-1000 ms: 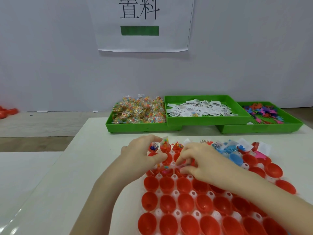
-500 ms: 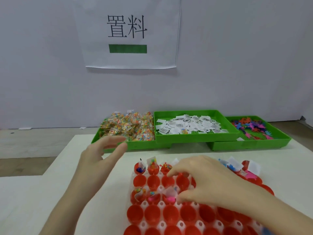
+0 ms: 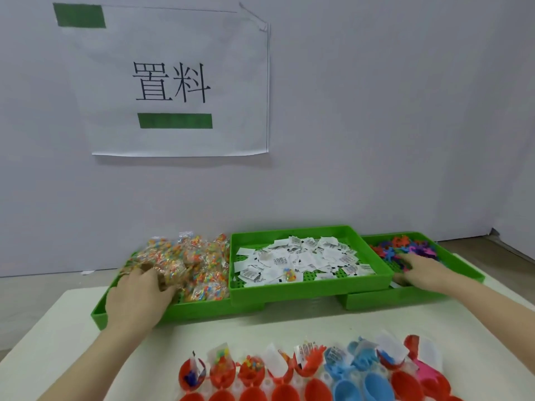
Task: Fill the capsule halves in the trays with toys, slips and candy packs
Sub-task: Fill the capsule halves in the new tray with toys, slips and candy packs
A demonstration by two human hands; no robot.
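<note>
Both hands moved off capsule tray [image 3: 289, 383] to bins: left hand [image 3: 136, 296] curled on candy packs [image 3: 191, 261], right hand [image 3: 422, 270] spread over toys [image 3: 405, 248]. Packs judged light, crinkly, slippery; best pinched at seam.

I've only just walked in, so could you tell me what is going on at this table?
A person is stocking up to fill capsule halves. The left hand is in the left green tray, on the candy packs. The right hand reaches into the right green tray of plastic toys. The paper slips in the middle tray are untouched. Only the far row of capsules holds items.
</note>
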